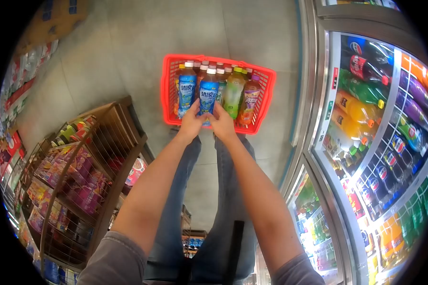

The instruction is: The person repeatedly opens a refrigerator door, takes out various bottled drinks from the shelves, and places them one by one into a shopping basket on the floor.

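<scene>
A red plastic basket (266,97) on the floor holds several drink bottles standing upright. Both my hands are around a blue-labelled bottle with a white cap (208,92), at the front middle of the basket. My left hand (191,122) grips its left side and my right hand (222,122) its right side, thumbs close together. Left of it stands a similar blue-labelled bottle (187,90). On the right are a green-capped bottle (234,92) and a purple-capped one (250,100). More bottles behind are partly hidden.
To the right, a lit drinks cooler (318,85) with a metal frame holds rows of bottles. A wooden and wire shelf (123,137) with packaged snacks stands at the left. A cardboard box (50,21) is at the upper left. My legs are below the basket.
</scene>
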Demonstrator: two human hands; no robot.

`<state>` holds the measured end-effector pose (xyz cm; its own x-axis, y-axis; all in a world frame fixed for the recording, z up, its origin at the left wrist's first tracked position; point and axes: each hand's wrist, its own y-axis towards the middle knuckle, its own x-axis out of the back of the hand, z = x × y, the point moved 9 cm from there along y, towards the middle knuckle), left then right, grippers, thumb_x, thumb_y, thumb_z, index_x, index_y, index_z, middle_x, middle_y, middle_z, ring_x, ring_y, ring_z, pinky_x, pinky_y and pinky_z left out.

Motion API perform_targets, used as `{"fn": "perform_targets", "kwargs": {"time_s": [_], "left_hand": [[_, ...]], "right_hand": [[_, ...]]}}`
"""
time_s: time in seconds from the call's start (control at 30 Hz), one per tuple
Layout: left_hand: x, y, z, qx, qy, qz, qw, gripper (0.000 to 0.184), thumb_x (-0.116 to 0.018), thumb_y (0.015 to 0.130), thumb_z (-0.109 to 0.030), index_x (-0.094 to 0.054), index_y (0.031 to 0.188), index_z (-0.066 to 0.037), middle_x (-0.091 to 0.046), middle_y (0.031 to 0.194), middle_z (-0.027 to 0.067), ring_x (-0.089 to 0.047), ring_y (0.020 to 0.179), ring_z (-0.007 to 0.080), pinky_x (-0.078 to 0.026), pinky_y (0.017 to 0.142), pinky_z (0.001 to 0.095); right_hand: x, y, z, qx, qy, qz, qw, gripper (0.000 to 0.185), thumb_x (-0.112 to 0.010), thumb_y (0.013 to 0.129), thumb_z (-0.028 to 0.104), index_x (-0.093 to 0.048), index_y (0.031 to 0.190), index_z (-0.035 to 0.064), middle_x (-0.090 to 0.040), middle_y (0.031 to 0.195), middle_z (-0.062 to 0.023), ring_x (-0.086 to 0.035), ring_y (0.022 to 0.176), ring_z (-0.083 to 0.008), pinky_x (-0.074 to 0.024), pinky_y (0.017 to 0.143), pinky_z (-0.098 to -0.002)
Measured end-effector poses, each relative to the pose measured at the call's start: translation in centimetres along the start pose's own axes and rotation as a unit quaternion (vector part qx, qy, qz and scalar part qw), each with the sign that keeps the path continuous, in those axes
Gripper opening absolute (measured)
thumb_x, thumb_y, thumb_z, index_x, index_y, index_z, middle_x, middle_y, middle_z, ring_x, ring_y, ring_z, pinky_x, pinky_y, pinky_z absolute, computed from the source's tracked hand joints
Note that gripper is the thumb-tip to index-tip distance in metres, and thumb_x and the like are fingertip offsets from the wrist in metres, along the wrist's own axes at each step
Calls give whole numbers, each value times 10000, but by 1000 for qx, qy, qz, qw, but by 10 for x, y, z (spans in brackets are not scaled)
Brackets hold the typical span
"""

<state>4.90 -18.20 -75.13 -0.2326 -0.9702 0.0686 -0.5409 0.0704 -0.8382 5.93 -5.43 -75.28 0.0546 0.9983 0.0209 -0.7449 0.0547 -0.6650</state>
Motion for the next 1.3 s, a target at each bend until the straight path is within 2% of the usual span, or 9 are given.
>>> {"fn": "perform_targets", "kwargs": {"time_s": [0.13,0.2,0.4,0.6,0.73,0.87,0.9,1.13,1.3], "left_hand": [[-15,-40,-34,-8,-17,35,999,656,-595,924,-49,-271,1492,2,-335,1515,177,-339,1401,279,-332,1117,374],[-19,-70,-62,-19,-42,29,998,598,-592,916,-64,-353,1463,-14,-424,1466,177,-446,1327,249,-396,1053,333],[-29,-183,-176,-63,-39,94,993,511,-563,947,-67,-403,1431,-22,-486,1418,146,-501,1259,207,-401,1044,326],[-53,-303,-300,-123,-77,225,963,505,-599,953,-152,-432,1419,-53,-510,1391,112,-508,1235,195,-403,1026,317],[-67,-390,-375,-194,-74,286,936,433,-573,957,-93,-483,1375,-24,-546,1357,103,-508,1246,178,-387,1057,306],[-98,-446,-396,-218,-37,332,917,446,-598,952,-120,-483,1371,-18,-555,1341,111,-518,1237,182,-391,1058,316],[-110,-469,-404,-225,-15,341,912,440,-592,956,-121,-484,1370,-18,-552,1342,113,-517,1238,190,-393,1058,325],[-252,-653,-491,-331,2,489,807,441,-591,966,-147,-483,1375,-23,-576,1311,107,-538,1199,170,-431,1010,310],[-342,-783,-492,-379,42,581,719,423,-584,970,-178,-503,1356,-25,-588,1299,117,-579,1153,183,-432,1006,318]], "right_hand": [[24,-49,43,-57,-63,-73,994,503,-637,895,172,-509,1356,19,-668,1164,-183,-651,1086,-228,-508,897,-336],[33,-70,60,-26,31,-94,995,438,-632,917,175,-549,1315,14,-672,1146,-169,-651,1057,-208,-509,884,-315],[75,-162,158,-41,218,-159,962,413,-597,973,218,-526,1332,27,-635,1153,-87,-616,1008,-147,-523,833,-282],[113,-271,305,40,281,-208,936,405,-549,997,185,-489,1358,10,-622,1175,-111,-626,1013,-161,-530,841,-279],[132,-344,376,93,281,-236,926,416,-531,1009,205,-473,1371,9,-630,1167,-127,-638,1015,-173,-533,858,-293],[174,-415,439,179,254,-244,918,433,-537,1007,224,-465,1379,15,-621,1220,-149,-638,1045,-200,-533,882,-314],[187,-440,456,193,243,-248,918,452,-519,1012,245,-441,1403,32,-595,1263,-165,-619,1113,-249,-522,926,-377],[297,-623,538,336,227,-365,838,438,-506,1021,258,-456,1393,33,-610,1254,-145,-617,1106,-208,-508,913,-334],[337,-785,548,393,197,-455,775,464,-513,1015,295,-466,1383,16,-600,1259,-159,-605,1118,-227,-493,945,-352]]}}
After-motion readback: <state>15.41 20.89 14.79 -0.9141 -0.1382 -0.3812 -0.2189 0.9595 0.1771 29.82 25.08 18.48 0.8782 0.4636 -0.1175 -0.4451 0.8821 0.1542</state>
